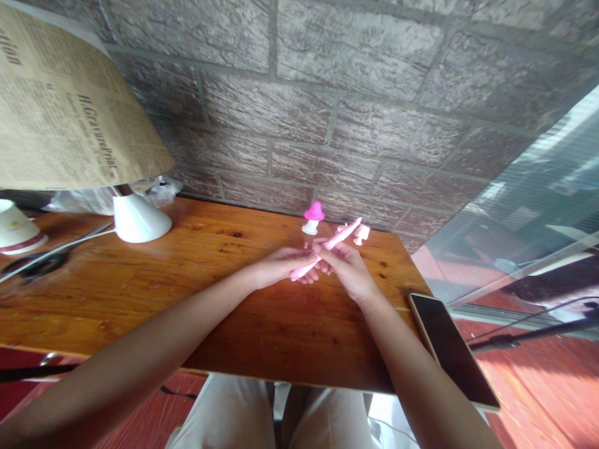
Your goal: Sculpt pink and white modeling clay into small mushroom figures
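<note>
Above the wooden table, a long pink strip [344, 233], which looks like soft modelling clay, slants up to the right between my hands. My left hand [279, 266] is closed on its lower part, thumb on top and fingers beneath. My right hand [352, 269] grips it around the middle, the thumb close to the left one. Just behind the hands stands a small mushroom figure [314, 212] with a bright pink cap and a white stem. A small pale pink piece [362, 234] stands to its right, partly behind the strip; its exact shape is unclear.
The wooden table [224, 249] runs along a brick wall [299, 106]. At the left are a lamp [140, 218] with a newsprint shade, a paper cup [17, 229], dark-handled scissors [35, 266] and a clear plastic bag [84, 201]. A phone [452, 349] lies by the right edge.
</note>
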The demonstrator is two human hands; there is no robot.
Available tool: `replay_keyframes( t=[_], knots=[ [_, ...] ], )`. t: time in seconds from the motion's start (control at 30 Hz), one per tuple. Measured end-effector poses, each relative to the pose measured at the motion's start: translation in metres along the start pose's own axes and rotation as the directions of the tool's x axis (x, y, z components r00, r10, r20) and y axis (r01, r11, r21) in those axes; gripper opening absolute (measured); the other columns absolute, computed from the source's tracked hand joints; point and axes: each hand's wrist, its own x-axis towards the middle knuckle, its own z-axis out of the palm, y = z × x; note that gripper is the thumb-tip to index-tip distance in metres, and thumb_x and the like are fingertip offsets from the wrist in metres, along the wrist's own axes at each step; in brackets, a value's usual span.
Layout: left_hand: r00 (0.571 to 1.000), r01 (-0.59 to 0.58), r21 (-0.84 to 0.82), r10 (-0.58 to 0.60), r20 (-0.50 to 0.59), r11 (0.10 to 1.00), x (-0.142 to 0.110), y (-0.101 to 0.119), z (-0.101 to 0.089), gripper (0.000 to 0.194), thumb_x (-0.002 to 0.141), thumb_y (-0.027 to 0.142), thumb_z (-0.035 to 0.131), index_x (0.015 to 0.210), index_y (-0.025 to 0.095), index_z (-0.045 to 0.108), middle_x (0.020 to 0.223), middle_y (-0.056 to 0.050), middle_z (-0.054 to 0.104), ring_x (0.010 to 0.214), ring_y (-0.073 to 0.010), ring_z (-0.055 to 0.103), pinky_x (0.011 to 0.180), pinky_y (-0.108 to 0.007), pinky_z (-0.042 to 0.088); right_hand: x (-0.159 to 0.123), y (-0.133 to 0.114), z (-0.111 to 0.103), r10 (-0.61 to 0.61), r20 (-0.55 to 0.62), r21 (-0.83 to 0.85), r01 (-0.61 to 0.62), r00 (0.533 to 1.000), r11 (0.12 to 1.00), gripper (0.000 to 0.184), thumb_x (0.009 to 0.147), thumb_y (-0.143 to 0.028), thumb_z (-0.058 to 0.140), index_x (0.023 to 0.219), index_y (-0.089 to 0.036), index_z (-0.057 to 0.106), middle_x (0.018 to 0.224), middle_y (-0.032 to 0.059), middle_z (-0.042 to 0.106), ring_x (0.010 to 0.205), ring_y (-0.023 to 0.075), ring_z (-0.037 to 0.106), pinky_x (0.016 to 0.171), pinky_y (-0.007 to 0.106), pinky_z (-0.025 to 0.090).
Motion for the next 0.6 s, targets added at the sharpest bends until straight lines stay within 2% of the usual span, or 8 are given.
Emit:
replay_keyframes(
  t=[0.6],
  knots=[
    [1.000,-0.016,0.033,0.017,-0.026,0.999,-0.0015,0.0032,0.0043,0.046,0.077,0.054,0.076,0.095,0.011,0.074,0.083,-0.009,0.073,0.071,-0.0147,0.065,0.072,-0.030,0.051,0.0006,0.0026,-0.0011,-0.002,0.007,0.001,0.002,1.000,1.000,0.045,0.068,-0.052,0.081,0.091,-0.016,0.069,0.066,-0.0017,0.061,0.054,0.0090,0.049,0.052,0.025,0.037]
  ],
)
